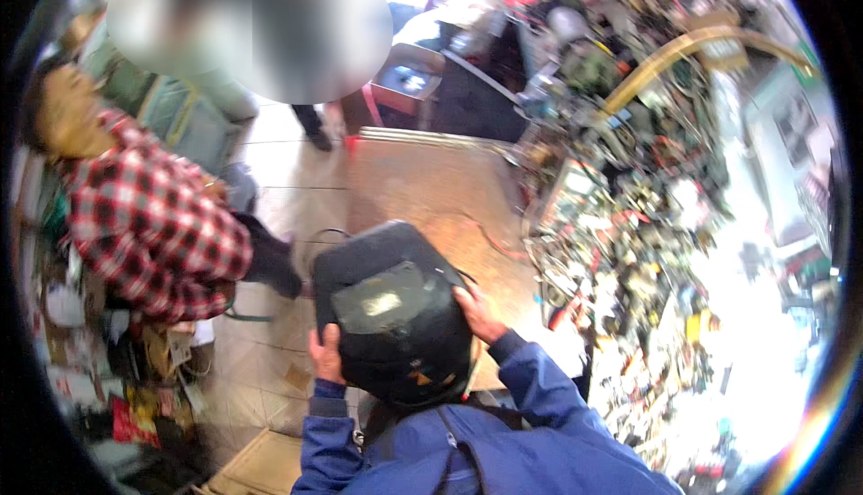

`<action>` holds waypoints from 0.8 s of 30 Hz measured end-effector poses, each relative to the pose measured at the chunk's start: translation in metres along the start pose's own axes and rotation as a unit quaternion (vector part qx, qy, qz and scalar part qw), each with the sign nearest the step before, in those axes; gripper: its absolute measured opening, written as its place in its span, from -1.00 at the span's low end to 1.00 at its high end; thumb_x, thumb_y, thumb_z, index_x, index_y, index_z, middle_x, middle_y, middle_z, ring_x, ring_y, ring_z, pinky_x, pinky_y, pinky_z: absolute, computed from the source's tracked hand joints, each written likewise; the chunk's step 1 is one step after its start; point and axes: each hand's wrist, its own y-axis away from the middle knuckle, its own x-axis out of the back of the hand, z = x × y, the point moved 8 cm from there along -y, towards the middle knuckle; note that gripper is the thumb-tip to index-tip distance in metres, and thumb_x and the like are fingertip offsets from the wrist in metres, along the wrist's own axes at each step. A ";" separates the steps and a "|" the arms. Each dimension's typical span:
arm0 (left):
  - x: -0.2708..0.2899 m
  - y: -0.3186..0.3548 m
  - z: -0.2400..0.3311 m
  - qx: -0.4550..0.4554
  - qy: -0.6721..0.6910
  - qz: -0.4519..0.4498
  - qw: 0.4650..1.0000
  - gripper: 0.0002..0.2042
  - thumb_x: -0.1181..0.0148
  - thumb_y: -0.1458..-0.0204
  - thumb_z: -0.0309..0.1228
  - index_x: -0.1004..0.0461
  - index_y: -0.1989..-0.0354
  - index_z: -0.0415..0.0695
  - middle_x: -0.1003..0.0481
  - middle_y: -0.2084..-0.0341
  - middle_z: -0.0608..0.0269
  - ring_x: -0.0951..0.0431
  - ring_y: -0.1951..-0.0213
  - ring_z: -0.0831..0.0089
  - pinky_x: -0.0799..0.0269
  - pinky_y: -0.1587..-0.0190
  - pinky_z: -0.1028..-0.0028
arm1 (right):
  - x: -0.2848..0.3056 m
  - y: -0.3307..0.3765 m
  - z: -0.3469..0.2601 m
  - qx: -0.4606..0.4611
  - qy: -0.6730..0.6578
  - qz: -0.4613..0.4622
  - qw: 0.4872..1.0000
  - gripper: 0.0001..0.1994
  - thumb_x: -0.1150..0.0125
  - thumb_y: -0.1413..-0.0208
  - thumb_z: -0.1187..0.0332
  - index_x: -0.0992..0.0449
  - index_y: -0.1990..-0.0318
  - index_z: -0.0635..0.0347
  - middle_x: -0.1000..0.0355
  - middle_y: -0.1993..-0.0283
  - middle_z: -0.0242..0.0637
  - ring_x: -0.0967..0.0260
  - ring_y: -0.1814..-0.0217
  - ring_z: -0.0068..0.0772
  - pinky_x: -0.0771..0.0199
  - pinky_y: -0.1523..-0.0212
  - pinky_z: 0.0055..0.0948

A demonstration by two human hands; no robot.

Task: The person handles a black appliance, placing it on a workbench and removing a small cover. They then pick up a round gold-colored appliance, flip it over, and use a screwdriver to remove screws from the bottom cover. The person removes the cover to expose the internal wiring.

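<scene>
A bulky black casing (404, 351) with rounded corners is held close to my body, over the near edge of the table. A greyish label panel lies across its upper face, and its exact kind does not show. My left hand (327, 356) presses on its left side, thumb toward the casing. On the right side my right hand (480, 314) grips the edge, its fingers partly hidden behind the casing. A thin dark cable (325, 236) loops out beside its upper left corner.
Beyond the casing stretches a brown tabletop (422, 180). A dense heap of small parts and wires (629, 252) runs along the right. To the left sits a person in a red checked shirt (162, 225); others, blurred, are at the back. An open box (407, 77) stands past the table.
</scene>
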 end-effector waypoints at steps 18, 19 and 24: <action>0.037 -0.012 -0.016 -0.057 -0.117 -0.010 0.991 -0.52 -0.20 -0.36 -0.04 -0.51 -0.16 -0.23 -0.60 0.03 0.19 -0.57 0.04 0.42 -0.53 -0.05 0.34 | 0.305 0.189 0.158 -0.068 -0.176 0.498 0.846 -0.56 0.04 -0.48 0.18 -0.36 -0.38 0.16 -0.44 0.00 -0.25 -0.39 0.01 -0.31 -0.39 0.02 -0.28; 0.015 -0.001 0.009 -0.054 -0.178 0.027 0.982 -0.56 -0.24 -0.34 -0.05 -0.54 -0.08 -0.21 -0.60 0.11 0.21 -0.54 0.10 0.45 -0.49 -0.01 0.36 | 0.341 0.221 0.169 -0.056 -0.174 0.550 0.815 -0.54 0.07 -0.49 0.17 -0.29 -0.42 0.14 -0.36 -0.12 -0.24 -0.29 -0.12 -0.29 -0.29 -0.09 -0.24; -0.010 0.001 0.014 0.006 -0.114 0.051 0.992 -0.48 -0.36 -0.23 -0.04 -0.48 -0.13 -0.23 -0.56 0.06 0.23 -0.52 0.04 0.41 -0.46 -0.06 0.34 | 0.395 0.288 0.175 -0.012 -0.174 0.648 0.742 -0.40 0.24 -0.54 0.12 0.02 -0.63 0.07 0.07 -0.69 -0.21 0.19 -0.73 -0.15 0.22 -0.68 -0.02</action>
